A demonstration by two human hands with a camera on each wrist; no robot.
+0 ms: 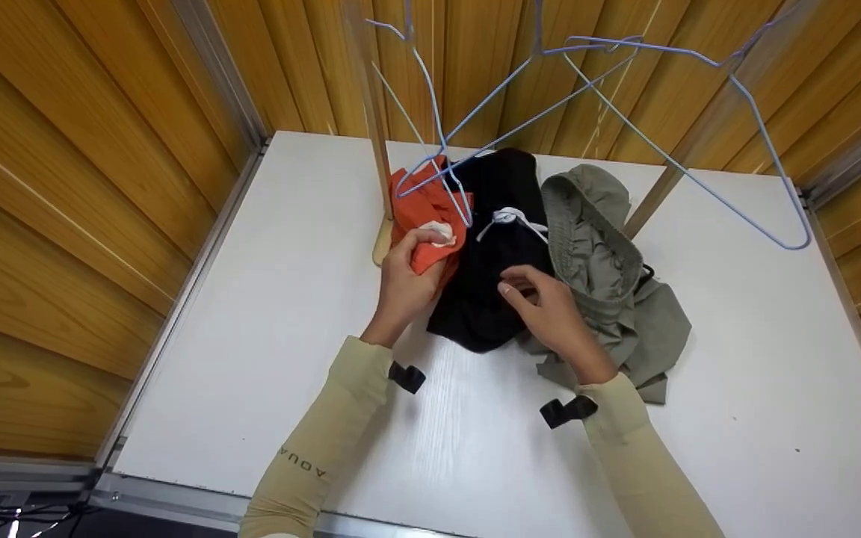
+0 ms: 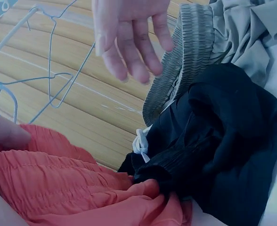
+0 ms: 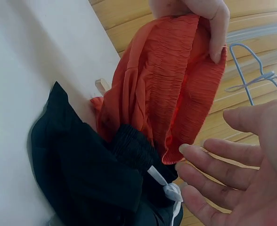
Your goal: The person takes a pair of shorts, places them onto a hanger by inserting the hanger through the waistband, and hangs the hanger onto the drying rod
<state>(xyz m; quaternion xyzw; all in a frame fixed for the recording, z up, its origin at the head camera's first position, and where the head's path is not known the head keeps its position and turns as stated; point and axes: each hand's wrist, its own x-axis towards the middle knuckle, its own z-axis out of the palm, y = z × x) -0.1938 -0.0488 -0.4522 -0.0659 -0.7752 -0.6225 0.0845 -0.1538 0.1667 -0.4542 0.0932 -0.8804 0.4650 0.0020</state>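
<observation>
In the head view my left hand (image 1: 405,282) grips a pair of orange shorts (image 1: 417,203) by the gathered elastic waistband. Thumb and fingers pinch that waistband (image 3: 169,80) on both sides in the right wrist view, where it hangs partly spread. My right hand (image 1: 550,308) holds nothing; its fingers are relaxed and loosely bent over black shorts (image 1: 501,179) with a white drawstring (image 1: 507,216). The right wrist view shows its fingertips close to the lower edge of the orange waistband. Grey-green shorts (image 1: 595,258) with an elastic waist lie right of the black pair.
Blue wire hangers (image 1: 795,246) hang above the clothes, one overlapping the orange shorts. A wooden post (image 1: 378,134) stands at the left on a wooden foot (image 1: 381,245), another post (image 1: 677,161) at the right. Wood-panelled walls (image 1: 49,187) enclose the white table (image 1: 251,336).
</observation>
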